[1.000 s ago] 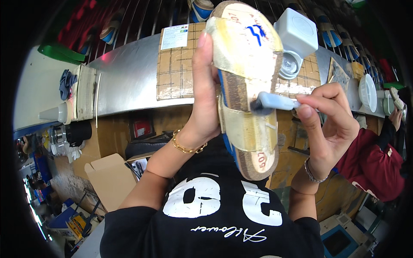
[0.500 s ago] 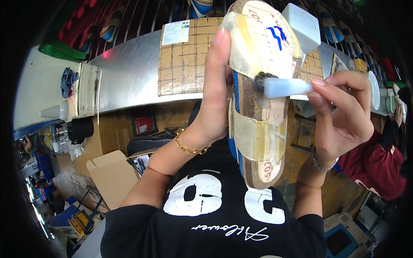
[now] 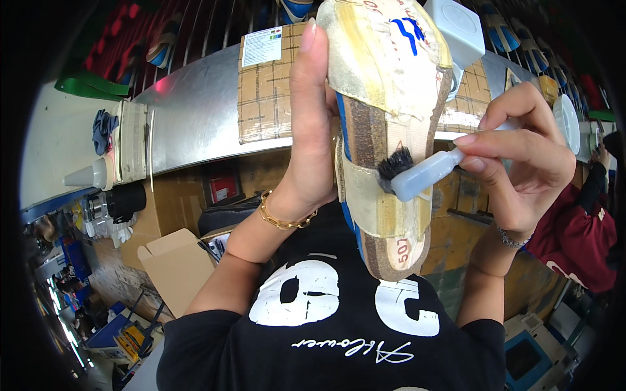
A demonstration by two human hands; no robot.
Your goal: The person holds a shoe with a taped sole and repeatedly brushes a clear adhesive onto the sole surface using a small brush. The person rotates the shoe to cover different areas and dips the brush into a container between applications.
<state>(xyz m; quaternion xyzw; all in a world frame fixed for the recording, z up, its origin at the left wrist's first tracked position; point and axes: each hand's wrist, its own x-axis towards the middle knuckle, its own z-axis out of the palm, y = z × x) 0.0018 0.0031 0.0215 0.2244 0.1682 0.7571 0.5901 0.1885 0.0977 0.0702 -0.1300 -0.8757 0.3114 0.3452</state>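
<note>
Gripping the upturned sandal (image 3: 370, 133) at upper centre with my left hand (image 3: 313, 133), I pinch the brush (image 3: 420, 177) in my right hand (image 3: 529, 156), its bristles (image 3: 396, 163) at the lower strap (image 3: 366, 201). Such a light pinch could let the brush twist; a stray leftward stroke could catch my left hand.

Cork-brown sandal with cream-yellow fabric bands (image 3: 389, 124): upper centre to centre of frame, near vertical, underside facing camera, blue mark near top. Translucent pale-blue plastic brush (image 3: 427, 174): right of centre, slanted, black bristles against the underside at the lower band.
</note>
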